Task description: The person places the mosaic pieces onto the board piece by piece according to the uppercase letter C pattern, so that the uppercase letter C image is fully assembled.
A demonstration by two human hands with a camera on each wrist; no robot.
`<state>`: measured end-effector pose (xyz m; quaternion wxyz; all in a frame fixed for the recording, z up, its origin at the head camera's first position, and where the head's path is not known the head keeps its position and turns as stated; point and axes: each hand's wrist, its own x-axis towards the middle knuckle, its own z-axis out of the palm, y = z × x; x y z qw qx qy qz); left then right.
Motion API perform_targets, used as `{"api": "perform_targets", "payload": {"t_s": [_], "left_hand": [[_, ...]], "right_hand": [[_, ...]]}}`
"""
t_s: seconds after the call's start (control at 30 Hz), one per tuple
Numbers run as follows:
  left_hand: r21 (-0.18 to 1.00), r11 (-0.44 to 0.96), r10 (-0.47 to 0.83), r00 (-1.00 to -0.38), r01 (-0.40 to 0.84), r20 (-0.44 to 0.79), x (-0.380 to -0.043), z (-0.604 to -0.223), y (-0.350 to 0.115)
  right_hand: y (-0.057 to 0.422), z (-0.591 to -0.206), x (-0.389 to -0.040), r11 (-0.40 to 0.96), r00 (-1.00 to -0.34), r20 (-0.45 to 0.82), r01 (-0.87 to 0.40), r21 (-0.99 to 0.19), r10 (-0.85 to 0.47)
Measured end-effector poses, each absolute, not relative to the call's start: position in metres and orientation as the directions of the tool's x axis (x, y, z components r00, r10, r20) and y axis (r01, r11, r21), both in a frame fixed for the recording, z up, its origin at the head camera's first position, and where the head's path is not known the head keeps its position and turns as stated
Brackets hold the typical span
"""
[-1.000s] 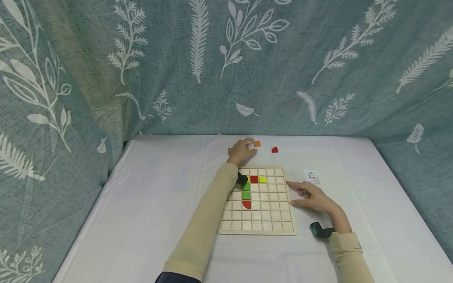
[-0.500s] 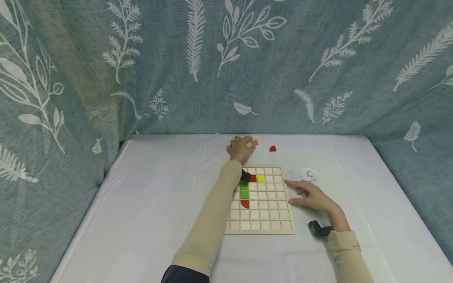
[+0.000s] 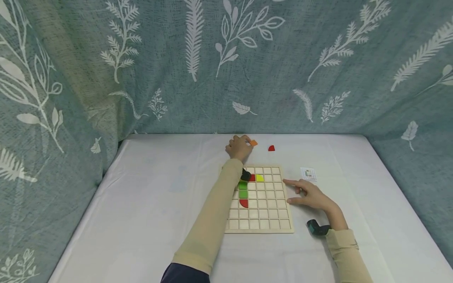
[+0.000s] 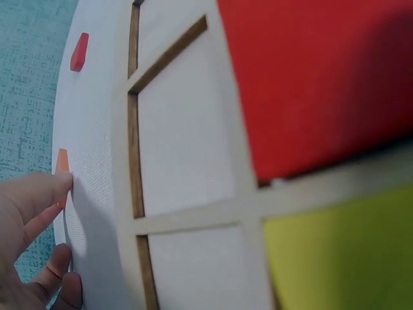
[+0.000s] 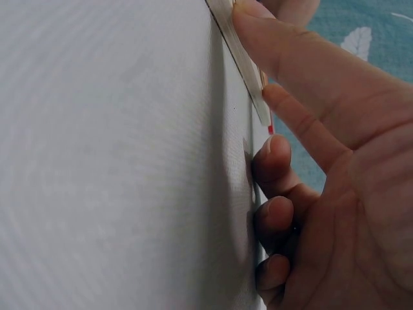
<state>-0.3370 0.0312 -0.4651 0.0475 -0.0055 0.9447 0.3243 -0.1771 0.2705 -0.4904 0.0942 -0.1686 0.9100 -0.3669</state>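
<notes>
Beyond the far edge of a wooden grid board [image 3: 264,213], my left hand [image 3: 238,147] pinches a small orange square tile [image 3: 253,142] between thumb and index finger. The left wrist view has the same orange tile [image 4: 62,160] at the fingertips. To its right lies a red quarter-circle tile [image 3: 271,148]. My right hand [image 3: 311,195] is at the board's right side, thumb and index finger extended and touching its edge; the other fingers are bent in. Set in the board are a red tile [image 3: 253,178], a yellow tile [image 3: 260,178], green tiles [image 3: 243,194] and a red quarter-circle.
A small printed card [image 3: 308,174] with a grid pattern lies right of the board. The left sleeve [image 3: 212,212] and a black wrist device [image 3: 245,175] cover the board's left part. A patterned curtain [image 3: 198,110] hangs behind the white-covered table [image 3: 141,196].
The left thumb and index finger have closed on the orange tile, which has turned and tilted slightly. The right hand stays at the board's edge. The head view has shifted slightly.
</notes>
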Motion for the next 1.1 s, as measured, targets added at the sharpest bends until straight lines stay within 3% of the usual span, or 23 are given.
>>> {"api": "perform_targets", "payload": {"t_s": [0.57,1.1], "left_hand": [[0.595,0.803,0.091,-0.993,0.029,-0.074,-0.333,-0.461,0.023],[0.682,0.728,0.16,-0.985,0.073,-0.065,-0.326,-0.463,0.004]], "right_hand": [[0.27,-0.489,-0.178,0.665,-0.921,-0.026,-0.262,-0.699,-0.389],[0.27,-0.49,-0.176,0.68,-0.924,-0.051,-0.241,-0.692,-0.379]]}}
